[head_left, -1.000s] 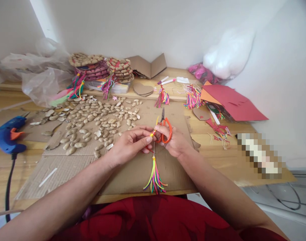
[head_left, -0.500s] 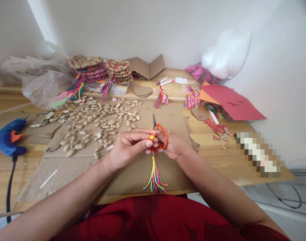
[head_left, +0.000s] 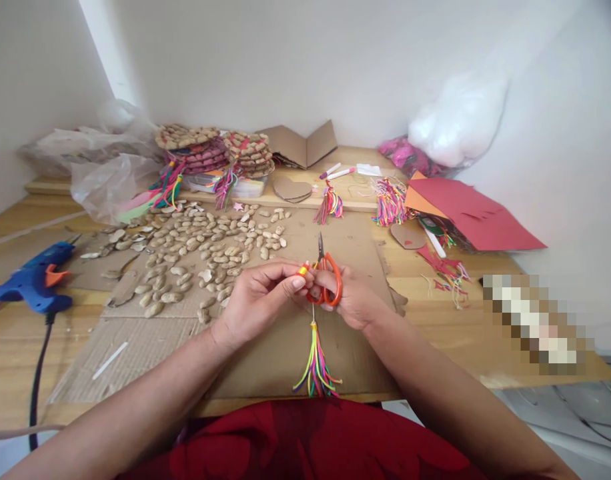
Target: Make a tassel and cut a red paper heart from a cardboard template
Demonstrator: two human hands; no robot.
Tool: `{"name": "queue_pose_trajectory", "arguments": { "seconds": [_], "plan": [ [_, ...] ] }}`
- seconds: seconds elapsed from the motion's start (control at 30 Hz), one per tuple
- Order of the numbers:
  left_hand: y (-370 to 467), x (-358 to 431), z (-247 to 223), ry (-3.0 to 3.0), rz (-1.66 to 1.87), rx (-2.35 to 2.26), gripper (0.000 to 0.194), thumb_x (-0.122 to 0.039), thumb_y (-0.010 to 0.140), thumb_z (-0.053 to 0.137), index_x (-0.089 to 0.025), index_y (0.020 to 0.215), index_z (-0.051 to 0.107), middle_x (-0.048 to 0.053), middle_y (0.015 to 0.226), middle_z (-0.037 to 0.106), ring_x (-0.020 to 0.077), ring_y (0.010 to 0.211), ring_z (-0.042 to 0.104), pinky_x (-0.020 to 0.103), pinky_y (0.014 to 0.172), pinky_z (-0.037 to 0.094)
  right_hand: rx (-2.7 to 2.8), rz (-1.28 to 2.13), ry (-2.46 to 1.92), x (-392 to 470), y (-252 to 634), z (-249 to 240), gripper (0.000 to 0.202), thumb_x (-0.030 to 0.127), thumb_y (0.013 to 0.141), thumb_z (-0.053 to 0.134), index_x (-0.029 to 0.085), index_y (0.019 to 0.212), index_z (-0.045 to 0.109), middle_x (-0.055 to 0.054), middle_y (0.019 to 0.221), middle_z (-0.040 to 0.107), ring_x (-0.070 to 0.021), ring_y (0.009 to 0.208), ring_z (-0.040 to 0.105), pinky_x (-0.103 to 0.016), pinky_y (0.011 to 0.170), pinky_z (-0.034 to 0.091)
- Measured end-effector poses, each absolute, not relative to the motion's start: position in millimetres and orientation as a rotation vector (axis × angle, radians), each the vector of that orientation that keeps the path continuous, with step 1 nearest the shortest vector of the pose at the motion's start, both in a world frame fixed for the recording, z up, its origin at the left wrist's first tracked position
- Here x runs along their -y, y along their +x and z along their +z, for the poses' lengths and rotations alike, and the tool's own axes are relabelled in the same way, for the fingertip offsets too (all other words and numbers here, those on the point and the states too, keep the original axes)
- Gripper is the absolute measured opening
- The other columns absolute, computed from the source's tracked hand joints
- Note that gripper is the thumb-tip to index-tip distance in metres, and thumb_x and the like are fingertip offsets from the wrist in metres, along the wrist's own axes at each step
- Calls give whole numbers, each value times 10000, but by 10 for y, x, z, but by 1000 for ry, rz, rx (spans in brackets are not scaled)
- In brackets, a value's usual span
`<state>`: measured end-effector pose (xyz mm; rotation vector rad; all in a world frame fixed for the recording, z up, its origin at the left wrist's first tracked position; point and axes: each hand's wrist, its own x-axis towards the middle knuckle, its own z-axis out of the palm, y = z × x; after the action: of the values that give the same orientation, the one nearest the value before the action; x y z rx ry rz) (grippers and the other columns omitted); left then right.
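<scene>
Obscured or cropped: 4 entries.
Pixelated object [head_left: 533, 325], unidentifiable; scissors [head_left: 327, 258], handles partly hidden by the right hand [head_left: 354, 298]; yellow-and-red piece [head_left: 303, 270], partly covered by the left hand [head_left: 258, 293]; red garment [head_left: 305, 440], cropped at bottom.

No readable text, numbers or signs anywhere.

The bare left forearm [head_left: 150, 393] and bare right forearm [head_left: 435, 373] reach forward, slanting inward. The bare left hand [head_left: 259, 293] pinches, thumb against bent fingers. The bare right hand [head_left: 354, 297] grips with curled fingers just beside the left fingertips; whether they touch is unclear.
</scene>
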<state>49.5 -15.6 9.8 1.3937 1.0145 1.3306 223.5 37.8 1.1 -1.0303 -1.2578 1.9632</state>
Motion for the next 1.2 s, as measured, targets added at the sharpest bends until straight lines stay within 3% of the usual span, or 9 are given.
{"name": "queue_pose_trajectory", "arguments": {
  "seconds": [0.13, 0.37, 0.63, 1.2],
  "plan": [
    [451, 121, 49, 1529, 1430, -1205, 167, -326, 909, 689, -190, 888, 784, 69, 914, 753, 195, 879, 688, 328, 820, 574, 1327, 1888, -943, -323, 2285, 106, 389, 533, 824, 722, 192, 694, 590, 26, 579, 529, -97, 510, 410, -245, 463, 252],
    [437, 54, 22, 1643, 1544, -1360, 100, -244, 893, 703, -215, 844, 785, 51, 922, 780, 199, 940, 694, 342, 897, 552, 1416, 2254, -538, -128, 2334, 195, 602, 748, 909, 439, 186, 746, 580, -9, 627, 543, -107, 501, 388, -259, 475, 247],
    [424, 11, -45, 1684, 1676, -1367, 95, -179, 861, 744, -224, 920, 804, 37, 940, 790, 171, 945, 718, 294, 878, 576, 1221, 2380, -414, -60, 2292, 113, 621, 719, 969, 328, 181, 771, 565, -1, 568, 516, -116, 494, 407, -233, 437, 251],
    [440, 28, -32, 1738, 1712, -1331, 166, -124, 843, 755, -237, 951, 809, 20, 946, 794, 155, 938, 722, 265, 868, 583, 1096, 2451, -401, -88, 2261, 121, 636, 695, 983, 340, 162, 733, 580, 0, 552, 534, -96, 447, 399, -230, 414, 252]
  ]
}}
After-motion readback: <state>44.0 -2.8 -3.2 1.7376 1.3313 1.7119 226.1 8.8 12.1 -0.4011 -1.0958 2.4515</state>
